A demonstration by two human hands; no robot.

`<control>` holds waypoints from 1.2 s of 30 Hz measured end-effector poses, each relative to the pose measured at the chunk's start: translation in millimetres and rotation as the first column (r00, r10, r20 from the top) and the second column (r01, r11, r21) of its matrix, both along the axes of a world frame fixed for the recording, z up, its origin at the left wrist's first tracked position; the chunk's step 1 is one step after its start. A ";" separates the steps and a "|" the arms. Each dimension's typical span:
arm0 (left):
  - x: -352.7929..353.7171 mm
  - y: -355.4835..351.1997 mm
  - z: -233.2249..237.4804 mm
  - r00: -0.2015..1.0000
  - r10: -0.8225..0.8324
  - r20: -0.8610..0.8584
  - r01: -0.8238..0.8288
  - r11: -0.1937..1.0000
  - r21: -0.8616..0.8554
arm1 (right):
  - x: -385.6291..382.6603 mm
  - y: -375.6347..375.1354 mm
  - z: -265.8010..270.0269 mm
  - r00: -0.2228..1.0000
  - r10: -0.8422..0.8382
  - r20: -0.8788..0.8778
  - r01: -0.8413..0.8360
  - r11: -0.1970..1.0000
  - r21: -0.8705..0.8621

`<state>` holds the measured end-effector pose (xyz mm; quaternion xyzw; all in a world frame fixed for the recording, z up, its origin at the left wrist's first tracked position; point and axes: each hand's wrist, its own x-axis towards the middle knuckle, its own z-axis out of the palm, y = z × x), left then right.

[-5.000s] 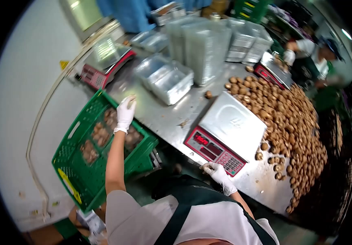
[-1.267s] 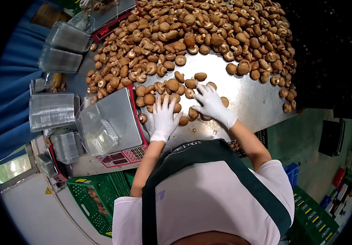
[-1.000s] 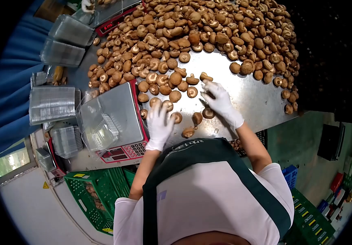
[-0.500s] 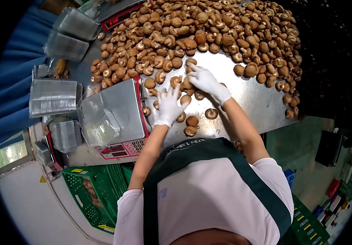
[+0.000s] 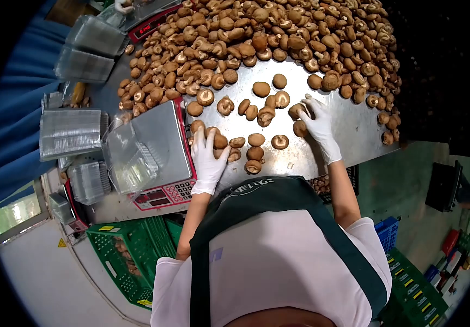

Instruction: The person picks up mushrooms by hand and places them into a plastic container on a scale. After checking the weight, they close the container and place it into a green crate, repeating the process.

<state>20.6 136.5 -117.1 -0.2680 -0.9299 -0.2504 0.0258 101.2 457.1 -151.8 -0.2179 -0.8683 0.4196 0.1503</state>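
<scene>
My left hand (image 5: 208,163), in a white glove, lies over the metal table beside the scale. Its spread fingers touch brown shiitake mushrooms (image 5: 220,141), partly hidden under them. Further right, my right hand (image 5: 319,129), also gloved, has its fingers apart against a shiitake mushroom (image 5: 296,111); another mushroom (image 5: 300,129) sits just below by the thumb. Between the hands several loose shiitakes are scattered, some cap up, some showing pale gills, such as an upturned mushroom (image 5: 280,141). Neither hand lifts anything that I can see.
A large shiitake heap (image 5: 278,32) covers the table's far side. A red-edged scale (image 5: 161,141) with a clear plastic tray (image 5: 131,158) on it stands at left. Stacked clear trays (image 5: 71,131) lie beyond. Green crates (image 5: 120,261) stand below the table. Another gloved hand (image 5: 123,6) shows at the top left.
My hands have moved apart, the left down and left, the right out to the right. Mushrooms that were bunched between them now lie spread over the table.
</scene>
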 end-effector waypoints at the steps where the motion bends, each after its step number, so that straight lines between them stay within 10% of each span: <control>1: 3.8 -1.6 -2.3 0.998 0.054 0.023 -0.054 0.998 -0.013 | -7.2 -4.6 5.0 1.000 0.004 -0.011 -0.004 1.000 0.000; 5: 13.7 0.7 -11.5 0.945 0.062 0.321 -0.026 0.993 -0.115 | -52.9 -26.1 18.8 0.992 0.074 -0.099 -0.063 0.992 0.112; 8: 20.6 7.7 -15.8 0.981 0.050 0.190 -0.011 0.980 -0.200 | -97.3 -52.6 25.0 0.948 0.263 -0.178 -0.215 0.944 0.249; 13: 18.8 15.5 -4.5 0.957 -0.046 0.287 0.038 0.999 0.033 | -138.6 -113.8 12.5 0.738 0.584 0.339 -0.674 0.603 0.427; 16: 17.3 14.4 -4.8 0.959 -0.035 0.281 -0.026 0.977 0.209 | -142.0 -107.9 8.1 0.793 0.604 0.081 -0.568 0.685 0.456; 21: 10.0 -2.3 -13.7 0.933 0.111 0.341 -0.208 0.943 0.261 | -72.3 -43.3 81.1 0.950 0.297 -0.101 -0.309 0.939 -0.150; 27: 0.2 -8.4 -22.6 0.944 0.126 0.306 -0.179 0.972 0.153 | 88.0 59.9 115.4 0.811 0.128 0.571 -0.188 0.981 0.048; 31: 0.4 -6.4 -20.6 0.918 0.108 0.383 -0.159 0.982 0.104 | 159.5 72.1 102.2 0.622 0.119 0.774 -0.136 0.990 -0.042; 36: 11.6 -5.2 1.3 0.936 0.021 0.352 -0.028 0.999 0.016 | 126.9 25.9 105.2 0.726 -0.097 0.681 -0.001 0.990 0.142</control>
